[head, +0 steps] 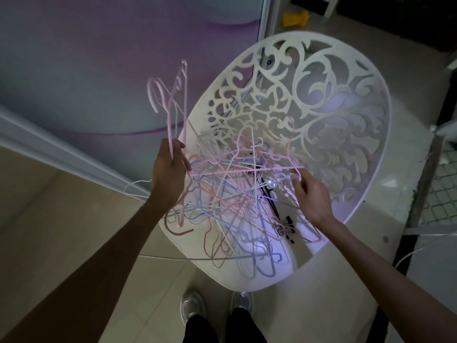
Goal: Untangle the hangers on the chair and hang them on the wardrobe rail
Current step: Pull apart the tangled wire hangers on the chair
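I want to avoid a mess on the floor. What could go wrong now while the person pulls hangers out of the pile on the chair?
1. The left hand grips pink hangers whose lower ends cross the pile; lifting may drag others off the chair.
2. The right hand pinches one pink bar woven under others; pulling could bend it.

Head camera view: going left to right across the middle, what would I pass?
Left hand gripping pink hangers → tangled hanger pile on the white chair → right hand reaching into the pile.
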`<act>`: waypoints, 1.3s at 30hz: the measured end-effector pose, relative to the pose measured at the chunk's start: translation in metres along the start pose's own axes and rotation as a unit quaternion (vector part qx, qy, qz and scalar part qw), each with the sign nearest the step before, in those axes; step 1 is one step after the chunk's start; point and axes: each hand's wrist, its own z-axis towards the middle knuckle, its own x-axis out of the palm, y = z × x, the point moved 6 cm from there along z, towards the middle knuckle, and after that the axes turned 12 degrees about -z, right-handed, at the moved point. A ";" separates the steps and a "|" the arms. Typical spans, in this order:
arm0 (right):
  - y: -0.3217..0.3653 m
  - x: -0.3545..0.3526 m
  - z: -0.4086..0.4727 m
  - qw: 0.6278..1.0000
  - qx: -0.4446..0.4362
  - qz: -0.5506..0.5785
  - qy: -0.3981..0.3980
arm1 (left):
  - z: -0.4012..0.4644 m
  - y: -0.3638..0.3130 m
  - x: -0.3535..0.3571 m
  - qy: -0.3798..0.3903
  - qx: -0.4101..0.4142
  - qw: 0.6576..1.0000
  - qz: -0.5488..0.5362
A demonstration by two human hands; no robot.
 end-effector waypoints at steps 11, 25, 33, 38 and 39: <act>0.000 -0.039 0.021 0.998 0.002 0.059 0.008 | -0.003 -0.017 0.025 0.082 -0.064 0.984 0.147; -0.008 -0.014 -0.012 0.995 0.010 -0.083 -0.052 | -0.009 0.012 -0.002 0.062 -0.087 0.992 0.070; 0.087 0.082 -0.081 0.957 -0.217 -0.118 0.154 | -0.011 0.030 -0.011 0.078 -0.086 0.991 0.062; 0.090 0.146 -0.121 0.913 -0.271 -0.223 0.207 | -0.003 0.045 -0.012 0.090 -0.094 0.990 0.062; 0.089 0.153 -0.118 0.920 -0.262 -0.215 0.195 | -0.002 0.047 -0.012 0.088 -0.090 0.989 0.071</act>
